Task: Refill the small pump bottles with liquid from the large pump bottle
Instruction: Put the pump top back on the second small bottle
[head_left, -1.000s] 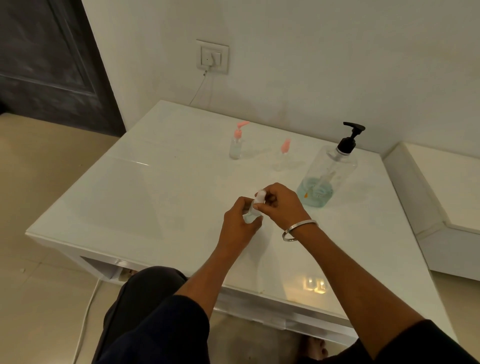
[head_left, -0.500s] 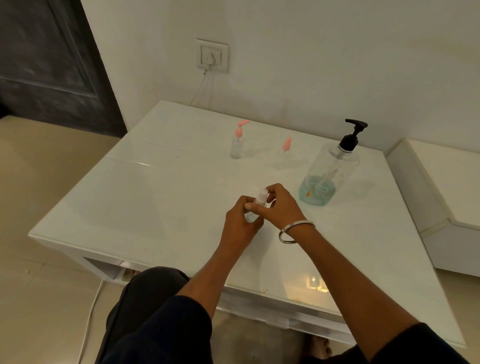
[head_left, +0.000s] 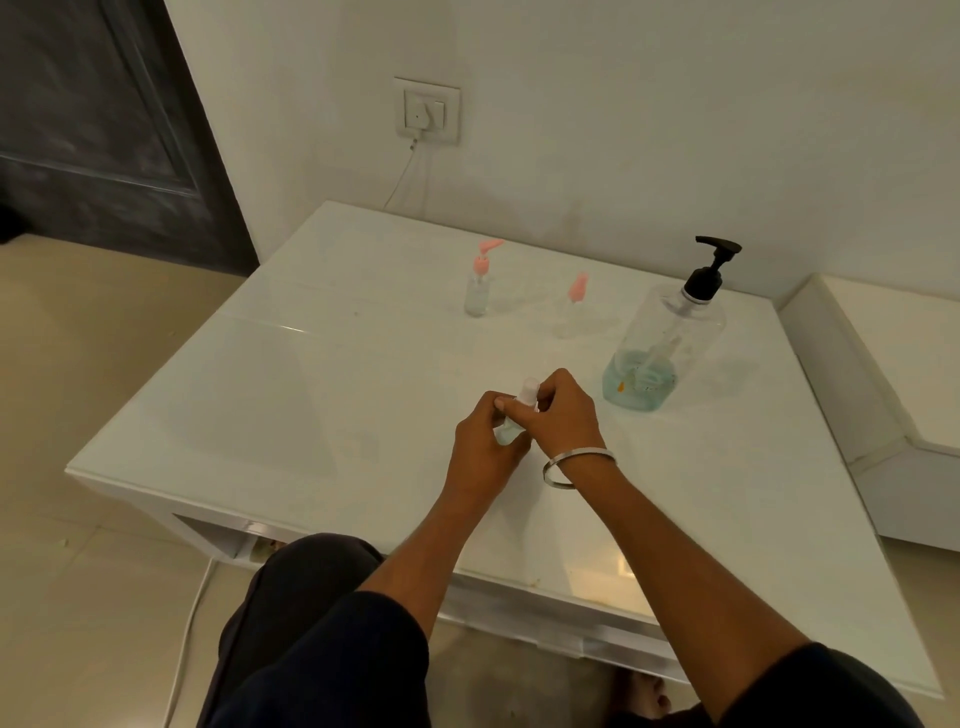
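Note:
At the middle of the white table (head_left: 311, 395) my left hand (head_left: 483, 452) grips the body of a small clear bottle (head_left: 511, 428). My right hand (head_left: 558, 410) pinches its white top (head_left: 530, 388); most of the bottle is hidden by my fingers. The large clear pump bottle (head_left: 665, 348) with a black pump stands to the right, with a little blue liquid at its bottom. Two small bottles with pink pumps stand farther back: one (head_left: 478, 291) at the left holding some liquid, the other (head_left: 571, 312) looking nearly clear.
A wall socket (head_left: 427, 110) with a plugged-in cable sits above the table's far edge. A white ledge (head_left: 883, 364) adjoins the table at the right. A dark door (head_left: 104, 130) is at the far left. My knee (head_left: 311, 597) is below the table's near edge.
Both hands stay together on the small bottle; my right fingers have shifted slightly around its top. The view has drifted a little.

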